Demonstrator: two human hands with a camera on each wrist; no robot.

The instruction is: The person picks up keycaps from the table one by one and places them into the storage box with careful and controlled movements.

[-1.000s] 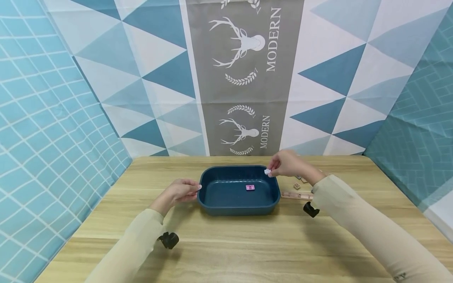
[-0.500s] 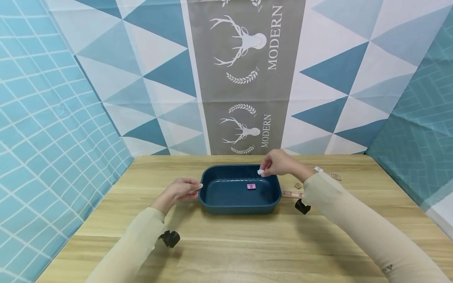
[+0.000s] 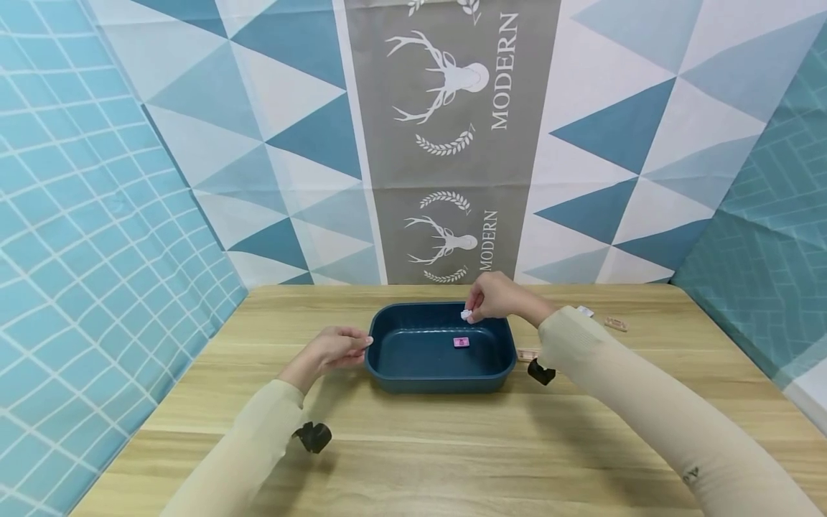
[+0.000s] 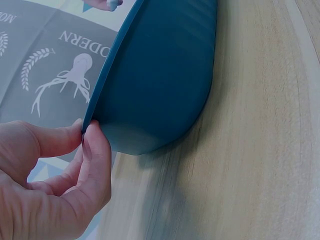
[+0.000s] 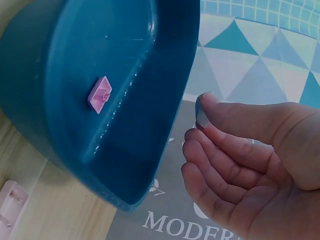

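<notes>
A dark blue basin [image 3: 426,384] stands on the wooden table, with a small pink piece [image 3: 461,342] lying on its floor. My left hand [image 3: 334,350] pinches the basin's left rim between thumb and fingers; in the left wrist view that hand [image 4: 60,175] grips the edge. Above the basin's back right part, my right hand [image 3: 496,295] holds a small white piece [image 3: 466,314] between thumb and index finger. The right wrist view shows this hand [image 5: 250,160] beside the basin wall [image 5: 125,192], the piece mostly hidden by the fingertips, and the pink piece [image 5: 100,95] inside.
Right of the basin, a long pinkish piece [image 3: 527,355] lies partly behind the right sleeve. Farther right are a white piece [image 3: 585,311] and a light brown piece [image 3: 616,324]. Patterned cloth hangs behind the table and at both sides.
My right hand has moved left with the white piece, from the basin's right rim to over its back right part. My left hand has kept its grip on the rim.
</notes>
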